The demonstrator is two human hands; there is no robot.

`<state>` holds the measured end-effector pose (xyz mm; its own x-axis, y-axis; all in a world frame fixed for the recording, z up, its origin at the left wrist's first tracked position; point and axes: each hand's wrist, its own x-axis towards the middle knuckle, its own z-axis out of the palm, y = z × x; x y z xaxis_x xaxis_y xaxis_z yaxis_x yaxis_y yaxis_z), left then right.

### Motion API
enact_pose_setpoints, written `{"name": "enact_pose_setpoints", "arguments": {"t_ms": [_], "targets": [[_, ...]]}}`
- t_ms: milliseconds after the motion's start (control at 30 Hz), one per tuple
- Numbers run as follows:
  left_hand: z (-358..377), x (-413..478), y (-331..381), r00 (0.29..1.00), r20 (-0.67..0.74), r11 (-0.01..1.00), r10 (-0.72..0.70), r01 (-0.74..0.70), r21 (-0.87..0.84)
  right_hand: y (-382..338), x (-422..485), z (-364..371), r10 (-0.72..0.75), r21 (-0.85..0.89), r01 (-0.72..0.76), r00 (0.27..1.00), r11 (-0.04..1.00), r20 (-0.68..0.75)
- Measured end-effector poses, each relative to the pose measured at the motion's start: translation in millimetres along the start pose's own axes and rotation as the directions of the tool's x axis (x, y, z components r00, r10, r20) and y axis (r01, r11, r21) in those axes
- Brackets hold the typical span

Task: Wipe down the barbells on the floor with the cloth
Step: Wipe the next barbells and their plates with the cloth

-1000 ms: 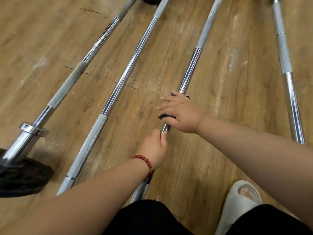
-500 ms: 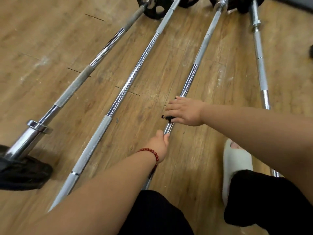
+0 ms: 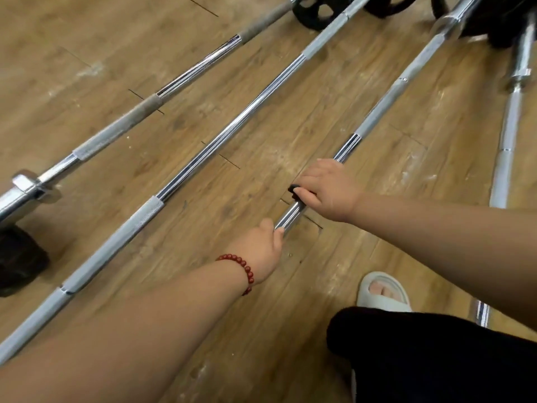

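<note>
right grip (image 3: 328, 191) curled round the black cloth (image 3: 294, 189) on the barbell (image 3: 291, 213), mid-frame; left grip (image 3: 261, 251) clamps the shaft just below. little cloth shows, seemingly bunched: it may slip out, or the bar could roll on the floor (image 3: 203, 216) if the left loosens.

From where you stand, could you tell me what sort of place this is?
Most likely a gym or weight room: several chrome barbells lie side by side on a wood-look floor, with black weight plates at their far ends.
</note>
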<state>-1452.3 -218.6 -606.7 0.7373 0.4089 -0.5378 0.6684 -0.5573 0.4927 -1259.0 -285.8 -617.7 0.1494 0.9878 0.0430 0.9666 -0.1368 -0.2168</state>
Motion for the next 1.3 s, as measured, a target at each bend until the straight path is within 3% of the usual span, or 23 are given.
{"name": "enact_pose_setpoints", "arguments": {"t_ms": [67, 200, 367, 433, 500, 567, 700, 767, 833, 933, 967, 1033, 1133, 1300], "targets": [[6, 0, -3, 0.999, -0.045, 1.0, 0.006, -0.005, 0.019, -4, -3, 6, 0.024, 0.002, -0.024, 0.998, 1.0, -0.053], [13, -2, -4, 0.996, -0.088, 0.998, -0.002, 0.008, 0.069, 0, -12, 13, -0.167, 0.035, 0.169, 0.984, 0.985, -0.057], [16, -1, -2, 0.993, -0.112, 0.998, 0.023, -0.016, 0.062, 27, -10, 12, 0.054, 0.033, -0.047, 0.965, 0.998, -0.255], [17, -1, 1, 0.993, -0.113, 0.997, 0.014, -0.005, 0.077, 13, -19, 22, -0.059, 0.002, 0.061, 0.965, 0.998, -0.254], [15, 0, 3, 0.995, -0.103, 0.997, 0.005, 0.002, 0.072, 15, -21, 22, -0.3, -0.033, 0.299, 0.937, 0.954, -0.182], [10, 3, 4, 0.994, -0.105, 0.999, 0.013, -0.008, 0.045, 37, -11, 17, -0.371, -0.056, 0.368, 0.911, 0.928, -0.177], [5, 25, 17, 0.995, -0.1, 1.0, 0.024, -0.024, 0.005, 68, -12, 15, -0.007, 0.006, 0.009, 0.94, 1.0, -0.342], [8, 32, 22, 0.995, -0.099, 1.0, 0.01, -0.01, -0.005, 52, -17, 26, 0.085, 0.061, -0.066, 0.923, 0.996, -0.376], [11, 35, 22, 0.993, -0.115, 1.0, 0.006, -0.004, 0.017, 33, -22, 34, -0.027, 0.061, 0.051, 0.937, 0.997, -0.349], [11, 35, 19, 0.994, -0.108, 1.0, -0.001, 0.002, 0.01, 47, -27, 38, -0.25, -0.07, 0.24, 0.931, 0.968, -0.265], [11, 36, 20, 0.994, -0.107, 1.0, -0.002, 0.003, 0.004, 55, -26, 39, -0.212, -0.075, 0.199, 0.941, 0.977, -0.262], [10, 36, 20, 0.995, -0.104, 1.0, -0.005, 0.005, -0.001, 56, -26, 40, 0.05, 0.061, -0.034, 0.957, 0.998, -0.285], [11, 37, 20, 0.994, -0.106, 1.0, -0.006, 0.006, -0.001, 21, -28, 44, 0.401, 0.412, -0.291, 0.891, 0.864, -0.211], [10, 38, 21, 0.995, -0.104, 1.0, 0.0, -0.001, -0.008, -8, -28, 46, 0.543, 0.652, -0.351, 0.832, 0.672, -0.112]]}}
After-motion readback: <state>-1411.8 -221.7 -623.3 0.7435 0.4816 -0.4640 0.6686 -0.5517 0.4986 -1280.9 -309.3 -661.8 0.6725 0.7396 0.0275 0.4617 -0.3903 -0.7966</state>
